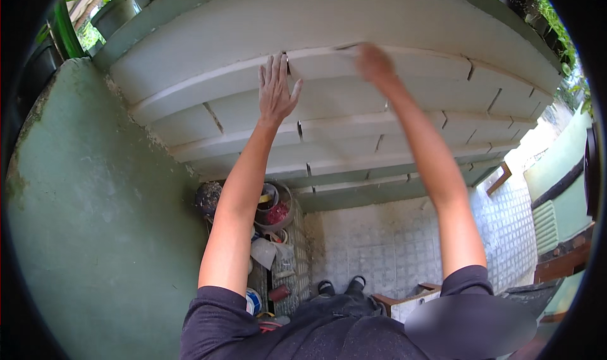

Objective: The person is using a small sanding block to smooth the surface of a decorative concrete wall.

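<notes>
My left hand (276,87), dusted with white powder, lies with its fingers extended against the upper ledge (204,86) of a pale wall with stepped, brick-like courses. Its fingertips reach the ledge's top edge, beside a dark vertical joint. To the right, my right hand (375,65) is at the same ledge, blurred by motion. Its fingers look curled, but whether they hold something cannot be made out. A thin dark line (347,46) runs along the ledge just left of that hand; a crack or a thin blade, I cannot tell which.
A green plastered wall (109,194) rises at the left. Below my left arm, a bucket (276,213) with reddish contents, a red roller (279,292) and tape rolls crowd a bench (299,265). Potted plants (114,14) line the wall top. Tiled floor (379,236) lies below.
</notes>
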Demonstrator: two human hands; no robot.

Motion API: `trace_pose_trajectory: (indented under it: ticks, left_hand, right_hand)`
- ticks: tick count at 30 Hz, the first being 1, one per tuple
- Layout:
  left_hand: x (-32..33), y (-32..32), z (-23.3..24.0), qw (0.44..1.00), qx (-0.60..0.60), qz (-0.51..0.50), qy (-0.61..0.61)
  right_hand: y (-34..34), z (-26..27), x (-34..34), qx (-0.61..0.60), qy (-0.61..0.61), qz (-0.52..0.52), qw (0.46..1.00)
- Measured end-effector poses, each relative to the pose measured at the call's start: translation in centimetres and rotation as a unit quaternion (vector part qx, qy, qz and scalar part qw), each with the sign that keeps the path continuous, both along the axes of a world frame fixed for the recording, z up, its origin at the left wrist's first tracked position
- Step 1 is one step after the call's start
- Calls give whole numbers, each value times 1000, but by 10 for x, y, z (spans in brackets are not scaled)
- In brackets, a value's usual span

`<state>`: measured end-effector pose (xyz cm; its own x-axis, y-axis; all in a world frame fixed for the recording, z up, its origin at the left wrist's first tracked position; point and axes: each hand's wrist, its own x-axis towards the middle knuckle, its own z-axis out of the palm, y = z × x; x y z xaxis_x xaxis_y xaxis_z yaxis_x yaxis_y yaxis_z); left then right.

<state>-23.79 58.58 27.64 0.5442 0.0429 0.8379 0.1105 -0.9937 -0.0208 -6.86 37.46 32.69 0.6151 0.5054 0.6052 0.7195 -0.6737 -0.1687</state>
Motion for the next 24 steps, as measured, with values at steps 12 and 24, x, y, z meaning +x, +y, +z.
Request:
trace_pose_trajectory:
  ticks: [12, 24]
  left_hand:
    - [6, -9, 3, 1000, -7, 11, -5]
    - [12, -14, 1, 1000, -20, 17, 9]
  right_hand:
    - [46, -12, -18, -96, -100, 68, 988]
    - [-212, 16, 131, -135, -100, -251, 953]
